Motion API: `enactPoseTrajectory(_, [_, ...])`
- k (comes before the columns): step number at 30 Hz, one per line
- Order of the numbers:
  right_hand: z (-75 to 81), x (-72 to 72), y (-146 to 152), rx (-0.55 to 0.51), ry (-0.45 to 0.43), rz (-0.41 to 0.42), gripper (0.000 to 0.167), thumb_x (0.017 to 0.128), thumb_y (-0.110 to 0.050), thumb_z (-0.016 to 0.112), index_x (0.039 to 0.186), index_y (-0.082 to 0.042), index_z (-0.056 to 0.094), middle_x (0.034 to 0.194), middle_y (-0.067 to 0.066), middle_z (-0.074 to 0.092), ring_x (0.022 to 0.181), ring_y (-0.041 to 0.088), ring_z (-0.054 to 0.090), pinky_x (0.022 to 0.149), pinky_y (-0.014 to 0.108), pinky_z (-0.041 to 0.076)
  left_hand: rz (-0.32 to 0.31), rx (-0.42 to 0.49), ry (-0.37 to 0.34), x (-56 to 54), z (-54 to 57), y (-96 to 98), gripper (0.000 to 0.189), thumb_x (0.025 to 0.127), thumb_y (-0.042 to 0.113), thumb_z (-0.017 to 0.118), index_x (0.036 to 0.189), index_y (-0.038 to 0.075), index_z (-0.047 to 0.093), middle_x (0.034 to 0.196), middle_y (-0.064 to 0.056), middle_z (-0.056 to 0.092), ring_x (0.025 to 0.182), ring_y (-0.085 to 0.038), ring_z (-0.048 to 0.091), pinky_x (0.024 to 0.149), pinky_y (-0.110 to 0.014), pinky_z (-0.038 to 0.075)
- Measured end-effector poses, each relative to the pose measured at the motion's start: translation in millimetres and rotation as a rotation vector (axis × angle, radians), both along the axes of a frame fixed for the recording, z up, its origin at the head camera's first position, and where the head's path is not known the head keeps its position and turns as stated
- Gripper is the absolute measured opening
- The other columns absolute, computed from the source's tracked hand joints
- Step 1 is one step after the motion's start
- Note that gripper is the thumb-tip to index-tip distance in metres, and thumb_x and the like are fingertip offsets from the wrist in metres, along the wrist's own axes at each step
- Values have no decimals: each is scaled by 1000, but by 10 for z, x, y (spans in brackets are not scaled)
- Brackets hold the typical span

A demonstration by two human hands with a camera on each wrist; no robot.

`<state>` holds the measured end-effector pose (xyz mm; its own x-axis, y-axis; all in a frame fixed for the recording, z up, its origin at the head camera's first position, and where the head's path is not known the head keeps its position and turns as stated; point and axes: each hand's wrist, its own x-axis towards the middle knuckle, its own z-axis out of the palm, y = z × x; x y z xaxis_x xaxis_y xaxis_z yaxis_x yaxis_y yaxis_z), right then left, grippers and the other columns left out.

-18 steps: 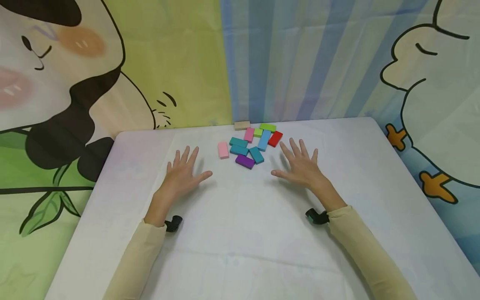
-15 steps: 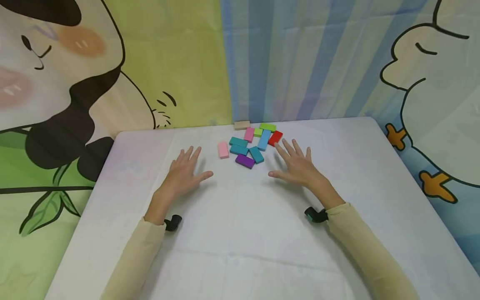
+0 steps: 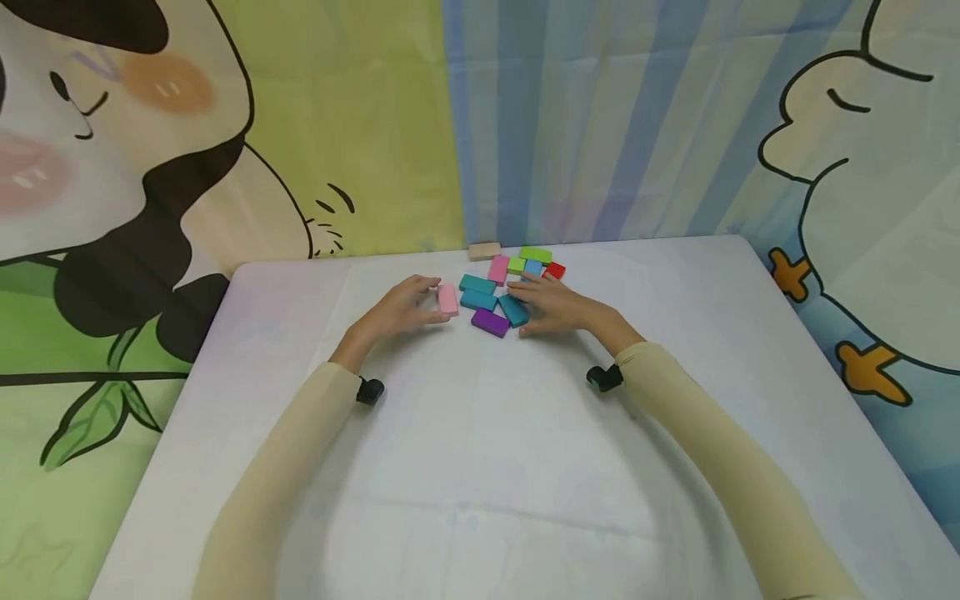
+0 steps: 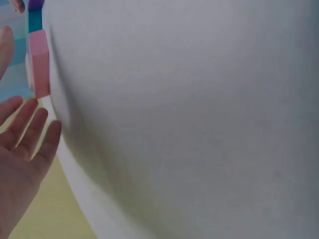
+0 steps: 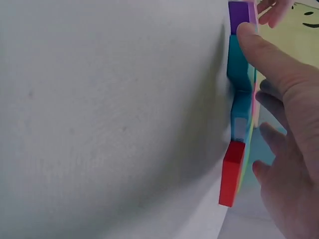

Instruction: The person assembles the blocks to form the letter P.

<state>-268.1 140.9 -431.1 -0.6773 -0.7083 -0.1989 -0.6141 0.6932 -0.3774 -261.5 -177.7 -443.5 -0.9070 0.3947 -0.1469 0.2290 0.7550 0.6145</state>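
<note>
In the head view, my left hand (image 3: 401, 308) is beside the pale pink block (image 3: 447, 300), its thumb and fingers spread to either side of the block's left end. The left wrist view shows fingers (image 4: 31, 132) loosely bent, with no grip on the pink block (image 4: 40, 64). My right hand (image 3: 558, 307) reaches over the right side of the group, partly hiding a blue block (image 3: 533, 267), a red block (image 3: 554, 271) and a teal block (image 3: 513, 311). Its thumb (image 5: 261, 52) is near the purple block (image 5: 241, 17) in the right wrist view; contact is unclear.
More teal blocks (image 3: 477, 284), a deeper pink block (image 3: 498, 269), green blocks (image 3: 536, 256) and a beige block (image 3: 484, 251) lie toward the white table's (image 3: 480, 433) back edge. A patterned curtain (image 3: 390, 125) hangs right behind it.
Both hands have moved forward and inward, the left up to the pale pink block, the right over the blue, red and teal blocks. Their spread fingers have bent. The blocks look unmoved.
</note>
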Motion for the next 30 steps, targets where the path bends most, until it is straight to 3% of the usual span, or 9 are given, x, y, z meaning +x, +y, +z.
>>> enactPoseTrajectory(5, [-80,-86,43,-52,-74,-16,70,91,-28,66,150,-9,35,158,16,29,150,38,13,121,61,9,15,15,-19,-117,-63,44,79,81,41,77,146,10,44,133,-11,51,112,-24,49,97,-41,47])
enactPoseTrajectory(12, [-137,-80,52,-107,28,-13,68,87,-31,71,144,-3,45,144,18,45,137,35,35,117,55,28,-27,-9,13,-166,-89,29,71,81,38,77,141,9,51,129,-10,54,105,-23,50,91,-37,48])
enactPoseTrajectory(18, [-42,44,33,-196,8,-189,72,86,-35,73,146,-8,43,142,14,43,127,30,43,107,48,45,-79,-76,44,-175,-45,-7,69,81,39,78,137,8,54,128,-10,57,108,-24,52,98,-41,48])
enactPoseTrajectory(21, [-23,187,-76,-275,5,-207,72,85,-34,75,144,-6,45,138,14,45,120,28,49,100,44,51,-99,-99,51,-139,-6,-59,68,78,41,80,133,7,58,123,-9,60,103,-23,54,94,-40,49])
enactPoseTrajectory(25, [-74,522,-444,-273,15,-60,72,83,-35,76,142,-4,48,131,12,50,111,21,52,93,34,54,-98,-114,61,27,37,-210,67,75,42,82,128,6,61,114,-9,63,96,-21,55,86,-36,51])
enactPoseTrajectory(30, [-101,995,-955,-224,-60,116,70,84,-38,75,140,-3,49,128,9,52,110,17,50,96,28,50,-127,-78,100,336,31,-441,61,75,37,83,123,5,63,104,-8,64,91,-20,56,81,-33,50])
